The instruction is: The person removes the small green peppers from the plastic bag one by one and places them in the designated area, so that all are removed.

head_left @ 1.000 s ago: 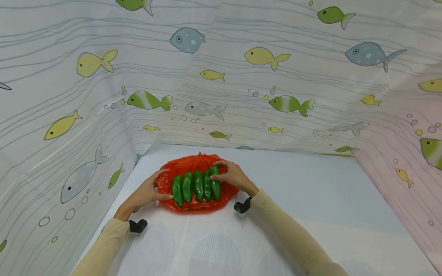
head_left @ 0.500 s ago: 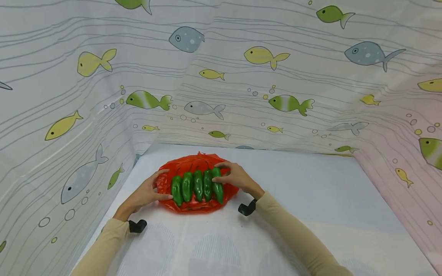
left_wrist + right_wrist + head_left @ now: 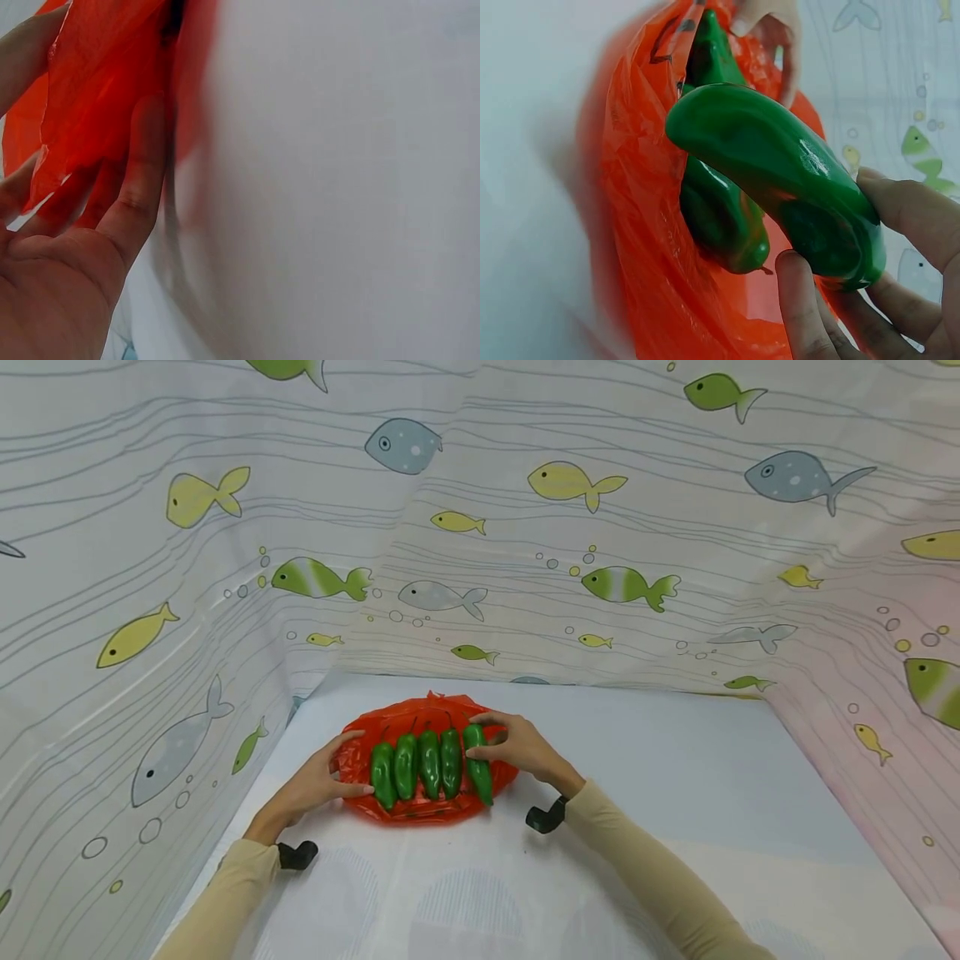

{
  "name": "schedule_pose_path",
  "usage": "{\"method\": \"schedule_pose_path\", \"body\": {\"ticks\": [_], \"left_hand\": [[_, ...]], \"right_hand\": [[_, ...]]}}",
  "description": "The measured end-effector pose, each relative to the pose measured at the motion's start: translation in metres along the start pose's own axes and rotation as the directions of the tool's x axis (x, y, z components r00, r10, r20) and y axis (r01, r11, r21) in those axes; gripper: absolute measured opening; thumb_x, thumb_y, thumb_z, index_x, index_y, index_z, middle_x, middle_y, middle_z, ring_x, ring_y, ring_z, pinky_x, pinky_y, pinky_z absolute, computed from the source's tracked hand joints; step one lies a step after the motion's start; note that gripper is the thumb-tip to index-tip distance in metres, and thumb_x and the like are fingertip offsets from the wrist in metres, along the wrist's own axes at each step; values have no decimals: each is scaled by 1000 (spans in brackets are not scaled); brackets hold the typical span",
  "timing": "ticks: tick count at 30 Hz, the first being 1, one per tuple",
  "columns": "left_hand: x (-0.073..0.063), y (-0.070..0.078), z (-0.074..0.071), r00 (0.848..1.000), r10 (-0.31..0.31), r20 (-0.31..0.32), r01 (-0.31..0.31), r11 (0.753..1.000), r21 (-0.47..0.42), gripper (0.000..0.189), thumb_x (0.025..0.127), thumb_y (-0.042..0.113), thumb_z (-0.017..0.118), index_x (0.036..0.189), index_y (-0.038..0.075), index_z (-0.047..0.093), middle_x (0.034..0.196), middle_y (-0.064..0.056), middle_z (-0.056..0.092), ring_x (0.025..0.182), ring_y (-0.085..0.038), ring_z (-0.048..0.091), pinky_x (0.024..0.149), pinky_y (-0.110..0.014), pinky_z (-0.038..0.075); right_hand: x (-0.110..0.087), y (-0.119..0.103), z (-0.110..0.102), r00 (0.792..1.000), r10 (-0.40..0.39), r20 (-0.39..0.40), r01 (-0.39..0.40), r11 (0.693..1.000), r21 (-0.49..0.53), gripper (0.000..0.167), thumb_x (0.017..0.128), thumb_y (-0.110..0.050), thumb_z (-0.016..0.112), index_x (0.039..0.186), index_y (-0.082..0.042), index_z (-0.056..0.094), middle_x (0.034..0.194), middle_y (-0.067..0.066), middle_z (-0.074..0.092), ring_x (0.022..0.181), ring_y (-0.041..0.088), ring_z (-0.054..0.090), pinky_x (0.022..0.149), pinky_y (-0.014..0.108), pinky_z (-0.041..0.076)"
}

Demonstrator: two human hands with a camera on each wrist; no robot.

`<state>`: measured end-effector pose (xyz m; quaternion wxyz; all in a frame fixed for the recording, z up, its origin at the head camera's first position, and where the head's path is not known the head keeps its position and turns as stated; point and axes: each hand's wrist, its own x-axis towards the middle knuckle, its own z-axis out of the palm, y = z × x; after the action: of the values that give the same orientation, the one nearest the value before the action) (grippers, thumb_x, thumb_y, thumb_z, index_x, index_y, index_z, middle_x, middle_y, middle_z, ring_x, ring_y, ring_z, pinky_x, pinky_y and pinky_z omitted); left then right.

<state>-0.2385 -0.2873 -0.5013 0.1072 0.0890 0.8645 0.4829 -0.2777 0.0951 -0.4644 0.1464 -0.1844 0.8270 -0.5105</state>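
Before fish-printed walls, a pepper is held by the right hand, a red bag by the left hand, fingers round each.

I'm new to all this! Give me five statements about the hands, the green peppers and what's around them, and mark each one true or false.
1. The right hand grips a green pepper. True.
2. Seven more peppers lie side by side beyond the gripped one. False: there are four other peppers.
3. The left hand holds the edge of the red plastic bag. True.
4. Both arms are in black sleeves. False: the visible sleeves are beige.
5. The backdrop behind the table is printed with fish. True.
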Motion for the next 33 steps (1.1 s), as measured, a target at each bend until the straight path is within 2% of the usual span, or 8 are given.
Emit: {"method": "schedule_pose_path", "body": {"ticks": [5,12,19,33], "left_hand": [[1,0,0,1000,-3,-1,3,1000,-6,102,78,32,91,160,25,31,163,-18,29,145,-43,31,113,-70,29],[1,-2,0,1000,0,-3,0,1000,-8,102,79,32,91,160,24,30,163,-18,28,145,-44,31,113,-70,30],[0,-2,0,1000,-6,2,6,1000,-5,101,80,31,90,160,24,30,163,-19,28,145,-45,31,113,-70,30],[0,-4,0,1000,-5,5,5,1000,-12,99,80,33,90,160,27,32,162,-17,30,143,-44,34,111,-69,34]], "right_hand": [[-3,0,-5,1000,-2,-19,2,1000,-12,61,85,-40,85,139,-24,62,131,4,63,102,19,68,88,39,59],[-7,0,-14,998,-24,-60,23,1000,-17,61,84,-39,87,138,-23,64,117,9,68,97,20,70,82,40,59],[-13,5,-19,996,-9,-93,5,999,-40,63,84,-40,86,140,-22,63,123,5,66,98,19,68,78,34,57],[-32,21,-42,988,40,-146,-42,999,-10,63,86,-38,85,142,-22,61,119,5,69,98,20,70,88,41,58]]}}
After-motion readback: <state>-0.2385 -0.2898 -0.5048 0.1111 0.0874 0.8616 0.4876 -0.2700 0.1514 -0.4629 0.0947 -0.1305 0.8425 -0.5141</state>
